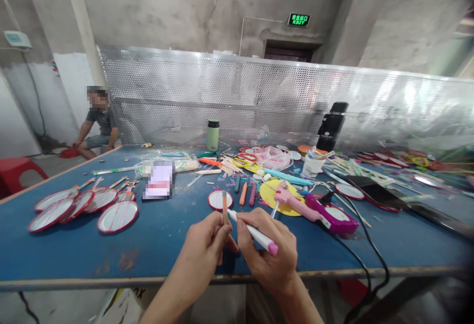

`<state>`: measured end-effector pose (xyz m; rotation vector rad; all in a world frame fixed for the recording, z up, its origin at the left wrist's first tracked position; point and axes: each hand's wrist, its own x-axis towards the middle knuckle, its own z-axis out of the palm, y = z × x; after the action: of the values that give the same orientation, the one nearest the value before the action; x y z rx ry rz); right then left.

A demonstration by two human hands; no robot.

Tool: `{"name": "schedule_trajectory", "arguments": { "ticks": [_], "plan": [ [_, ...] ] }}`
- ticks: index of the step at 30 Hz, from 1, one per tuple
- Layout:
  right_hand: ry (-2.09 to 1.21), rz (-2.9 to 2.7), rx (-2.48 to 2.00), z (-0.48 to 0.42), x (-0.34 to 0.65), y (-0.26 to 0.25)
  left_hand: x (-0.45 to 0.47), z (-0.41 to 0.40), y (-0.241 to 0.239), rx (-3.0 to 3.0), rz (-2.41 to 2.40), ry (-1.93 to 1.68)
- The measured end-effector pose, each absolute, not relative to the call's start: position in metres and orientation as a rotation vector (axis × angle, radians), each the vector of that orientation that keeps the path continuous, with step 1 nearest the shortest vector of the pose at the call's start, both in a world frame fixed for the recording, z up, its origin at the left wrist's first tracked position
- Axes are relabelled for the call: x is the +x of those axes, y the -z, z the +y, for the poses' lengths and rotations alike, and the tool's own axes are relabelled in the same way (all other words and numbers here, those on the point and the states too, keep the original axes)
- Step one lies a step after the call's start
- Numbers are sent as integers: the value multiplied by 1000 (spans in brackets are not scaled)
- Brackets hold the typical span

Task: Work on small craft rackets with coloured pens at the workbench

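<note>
My left hand (207, 240) pinches a flat wooden craft stick (224, 200), which stands upright near the table's front edge. A small white disc with a red rim (215, 199) shows right behind the stick; I cannot tell whether the two are joined. In my right hand (272, 245) is a white marker with a pink end (261, 239), held like a pen, its tip close to the stick. Just beyond the hands lie several crayon-like sticks (243, 193). A pink glue gun (296, 204) rests on a yellow disc (267, 194) to the right.
Several red-rimmed discs on sticks (117, 217) lie at the left, near a phone (159, 181). A green bottle (213, 136) stands at the back. On the right are a purple box (335, 218), black cables (370, 245) and a white cup (312, 167). A person (99, 124) sits beyond the table.
</note>
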<state>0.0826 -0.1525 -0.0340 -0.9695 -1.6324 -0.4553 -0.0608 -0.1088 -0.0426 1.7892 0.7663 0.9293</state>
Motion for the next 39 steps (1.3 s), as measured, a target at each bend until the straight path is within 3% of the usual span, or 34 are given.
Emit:
{"name": "schedule_trajectory", "arguments": {
  "ticks": [39],
  "plan": [
    [429,-1671,-933,-155,81,32,-60,-109,41,1785,763,-939]
  ]
}}
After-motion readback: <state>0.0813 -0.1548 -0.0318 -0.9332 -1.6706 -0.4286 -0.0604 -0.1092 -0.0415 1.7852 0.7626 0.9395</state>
